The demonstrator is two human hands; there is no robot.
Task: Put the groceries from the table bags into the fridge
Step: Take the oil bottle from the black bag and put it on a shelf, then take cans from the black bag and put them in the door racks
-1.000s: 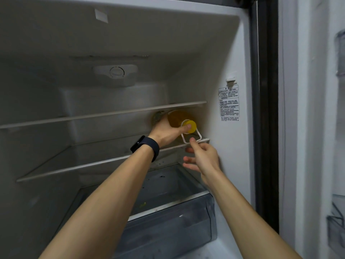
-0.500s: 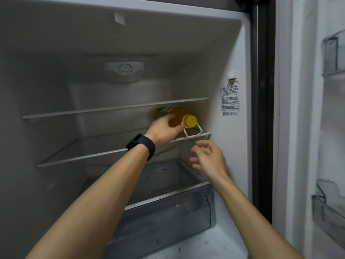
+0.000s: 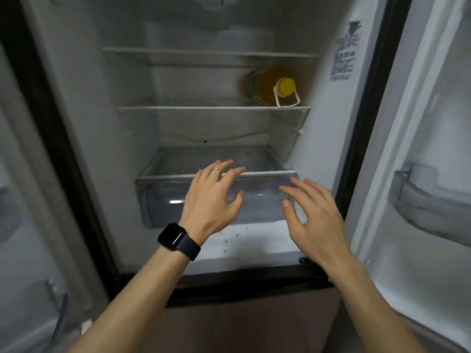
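Nearest the camera, two bare forearms reach forward over the lower sill of the fridge (image 3: 107,138). A dark watch (image 3: 175,238) sits on the left wrist. The left hand (image 3: 211,200) hangs before the clear crisper drawer (image 3: 163,194), fingers spread and loose, a thin ring (image 3: 216,169) on one finger, holding nothing. Just beside it the right hand (image 3: 316,217) is likewise spread and slack, palm down and empty, its fingertips over the drawer's right front corner. Whether either hand touches the drawer cannot be told.

Beyond and above the drawer runs the lower shelf (image 3: 178,108). At its right end, by the fridge's right wall, the orange bottle (image 3: 265,85) lies on its side, with its yellow cap (image 3: 286,86) and white carry loop (image 3: 288,101) pointing forward. It is well apart from both hands, above and behind them, more in line with the right one. Farther up is a second shelf (image 3: 178,50), and a printed label (image 3: 344,57) is on the right wall.
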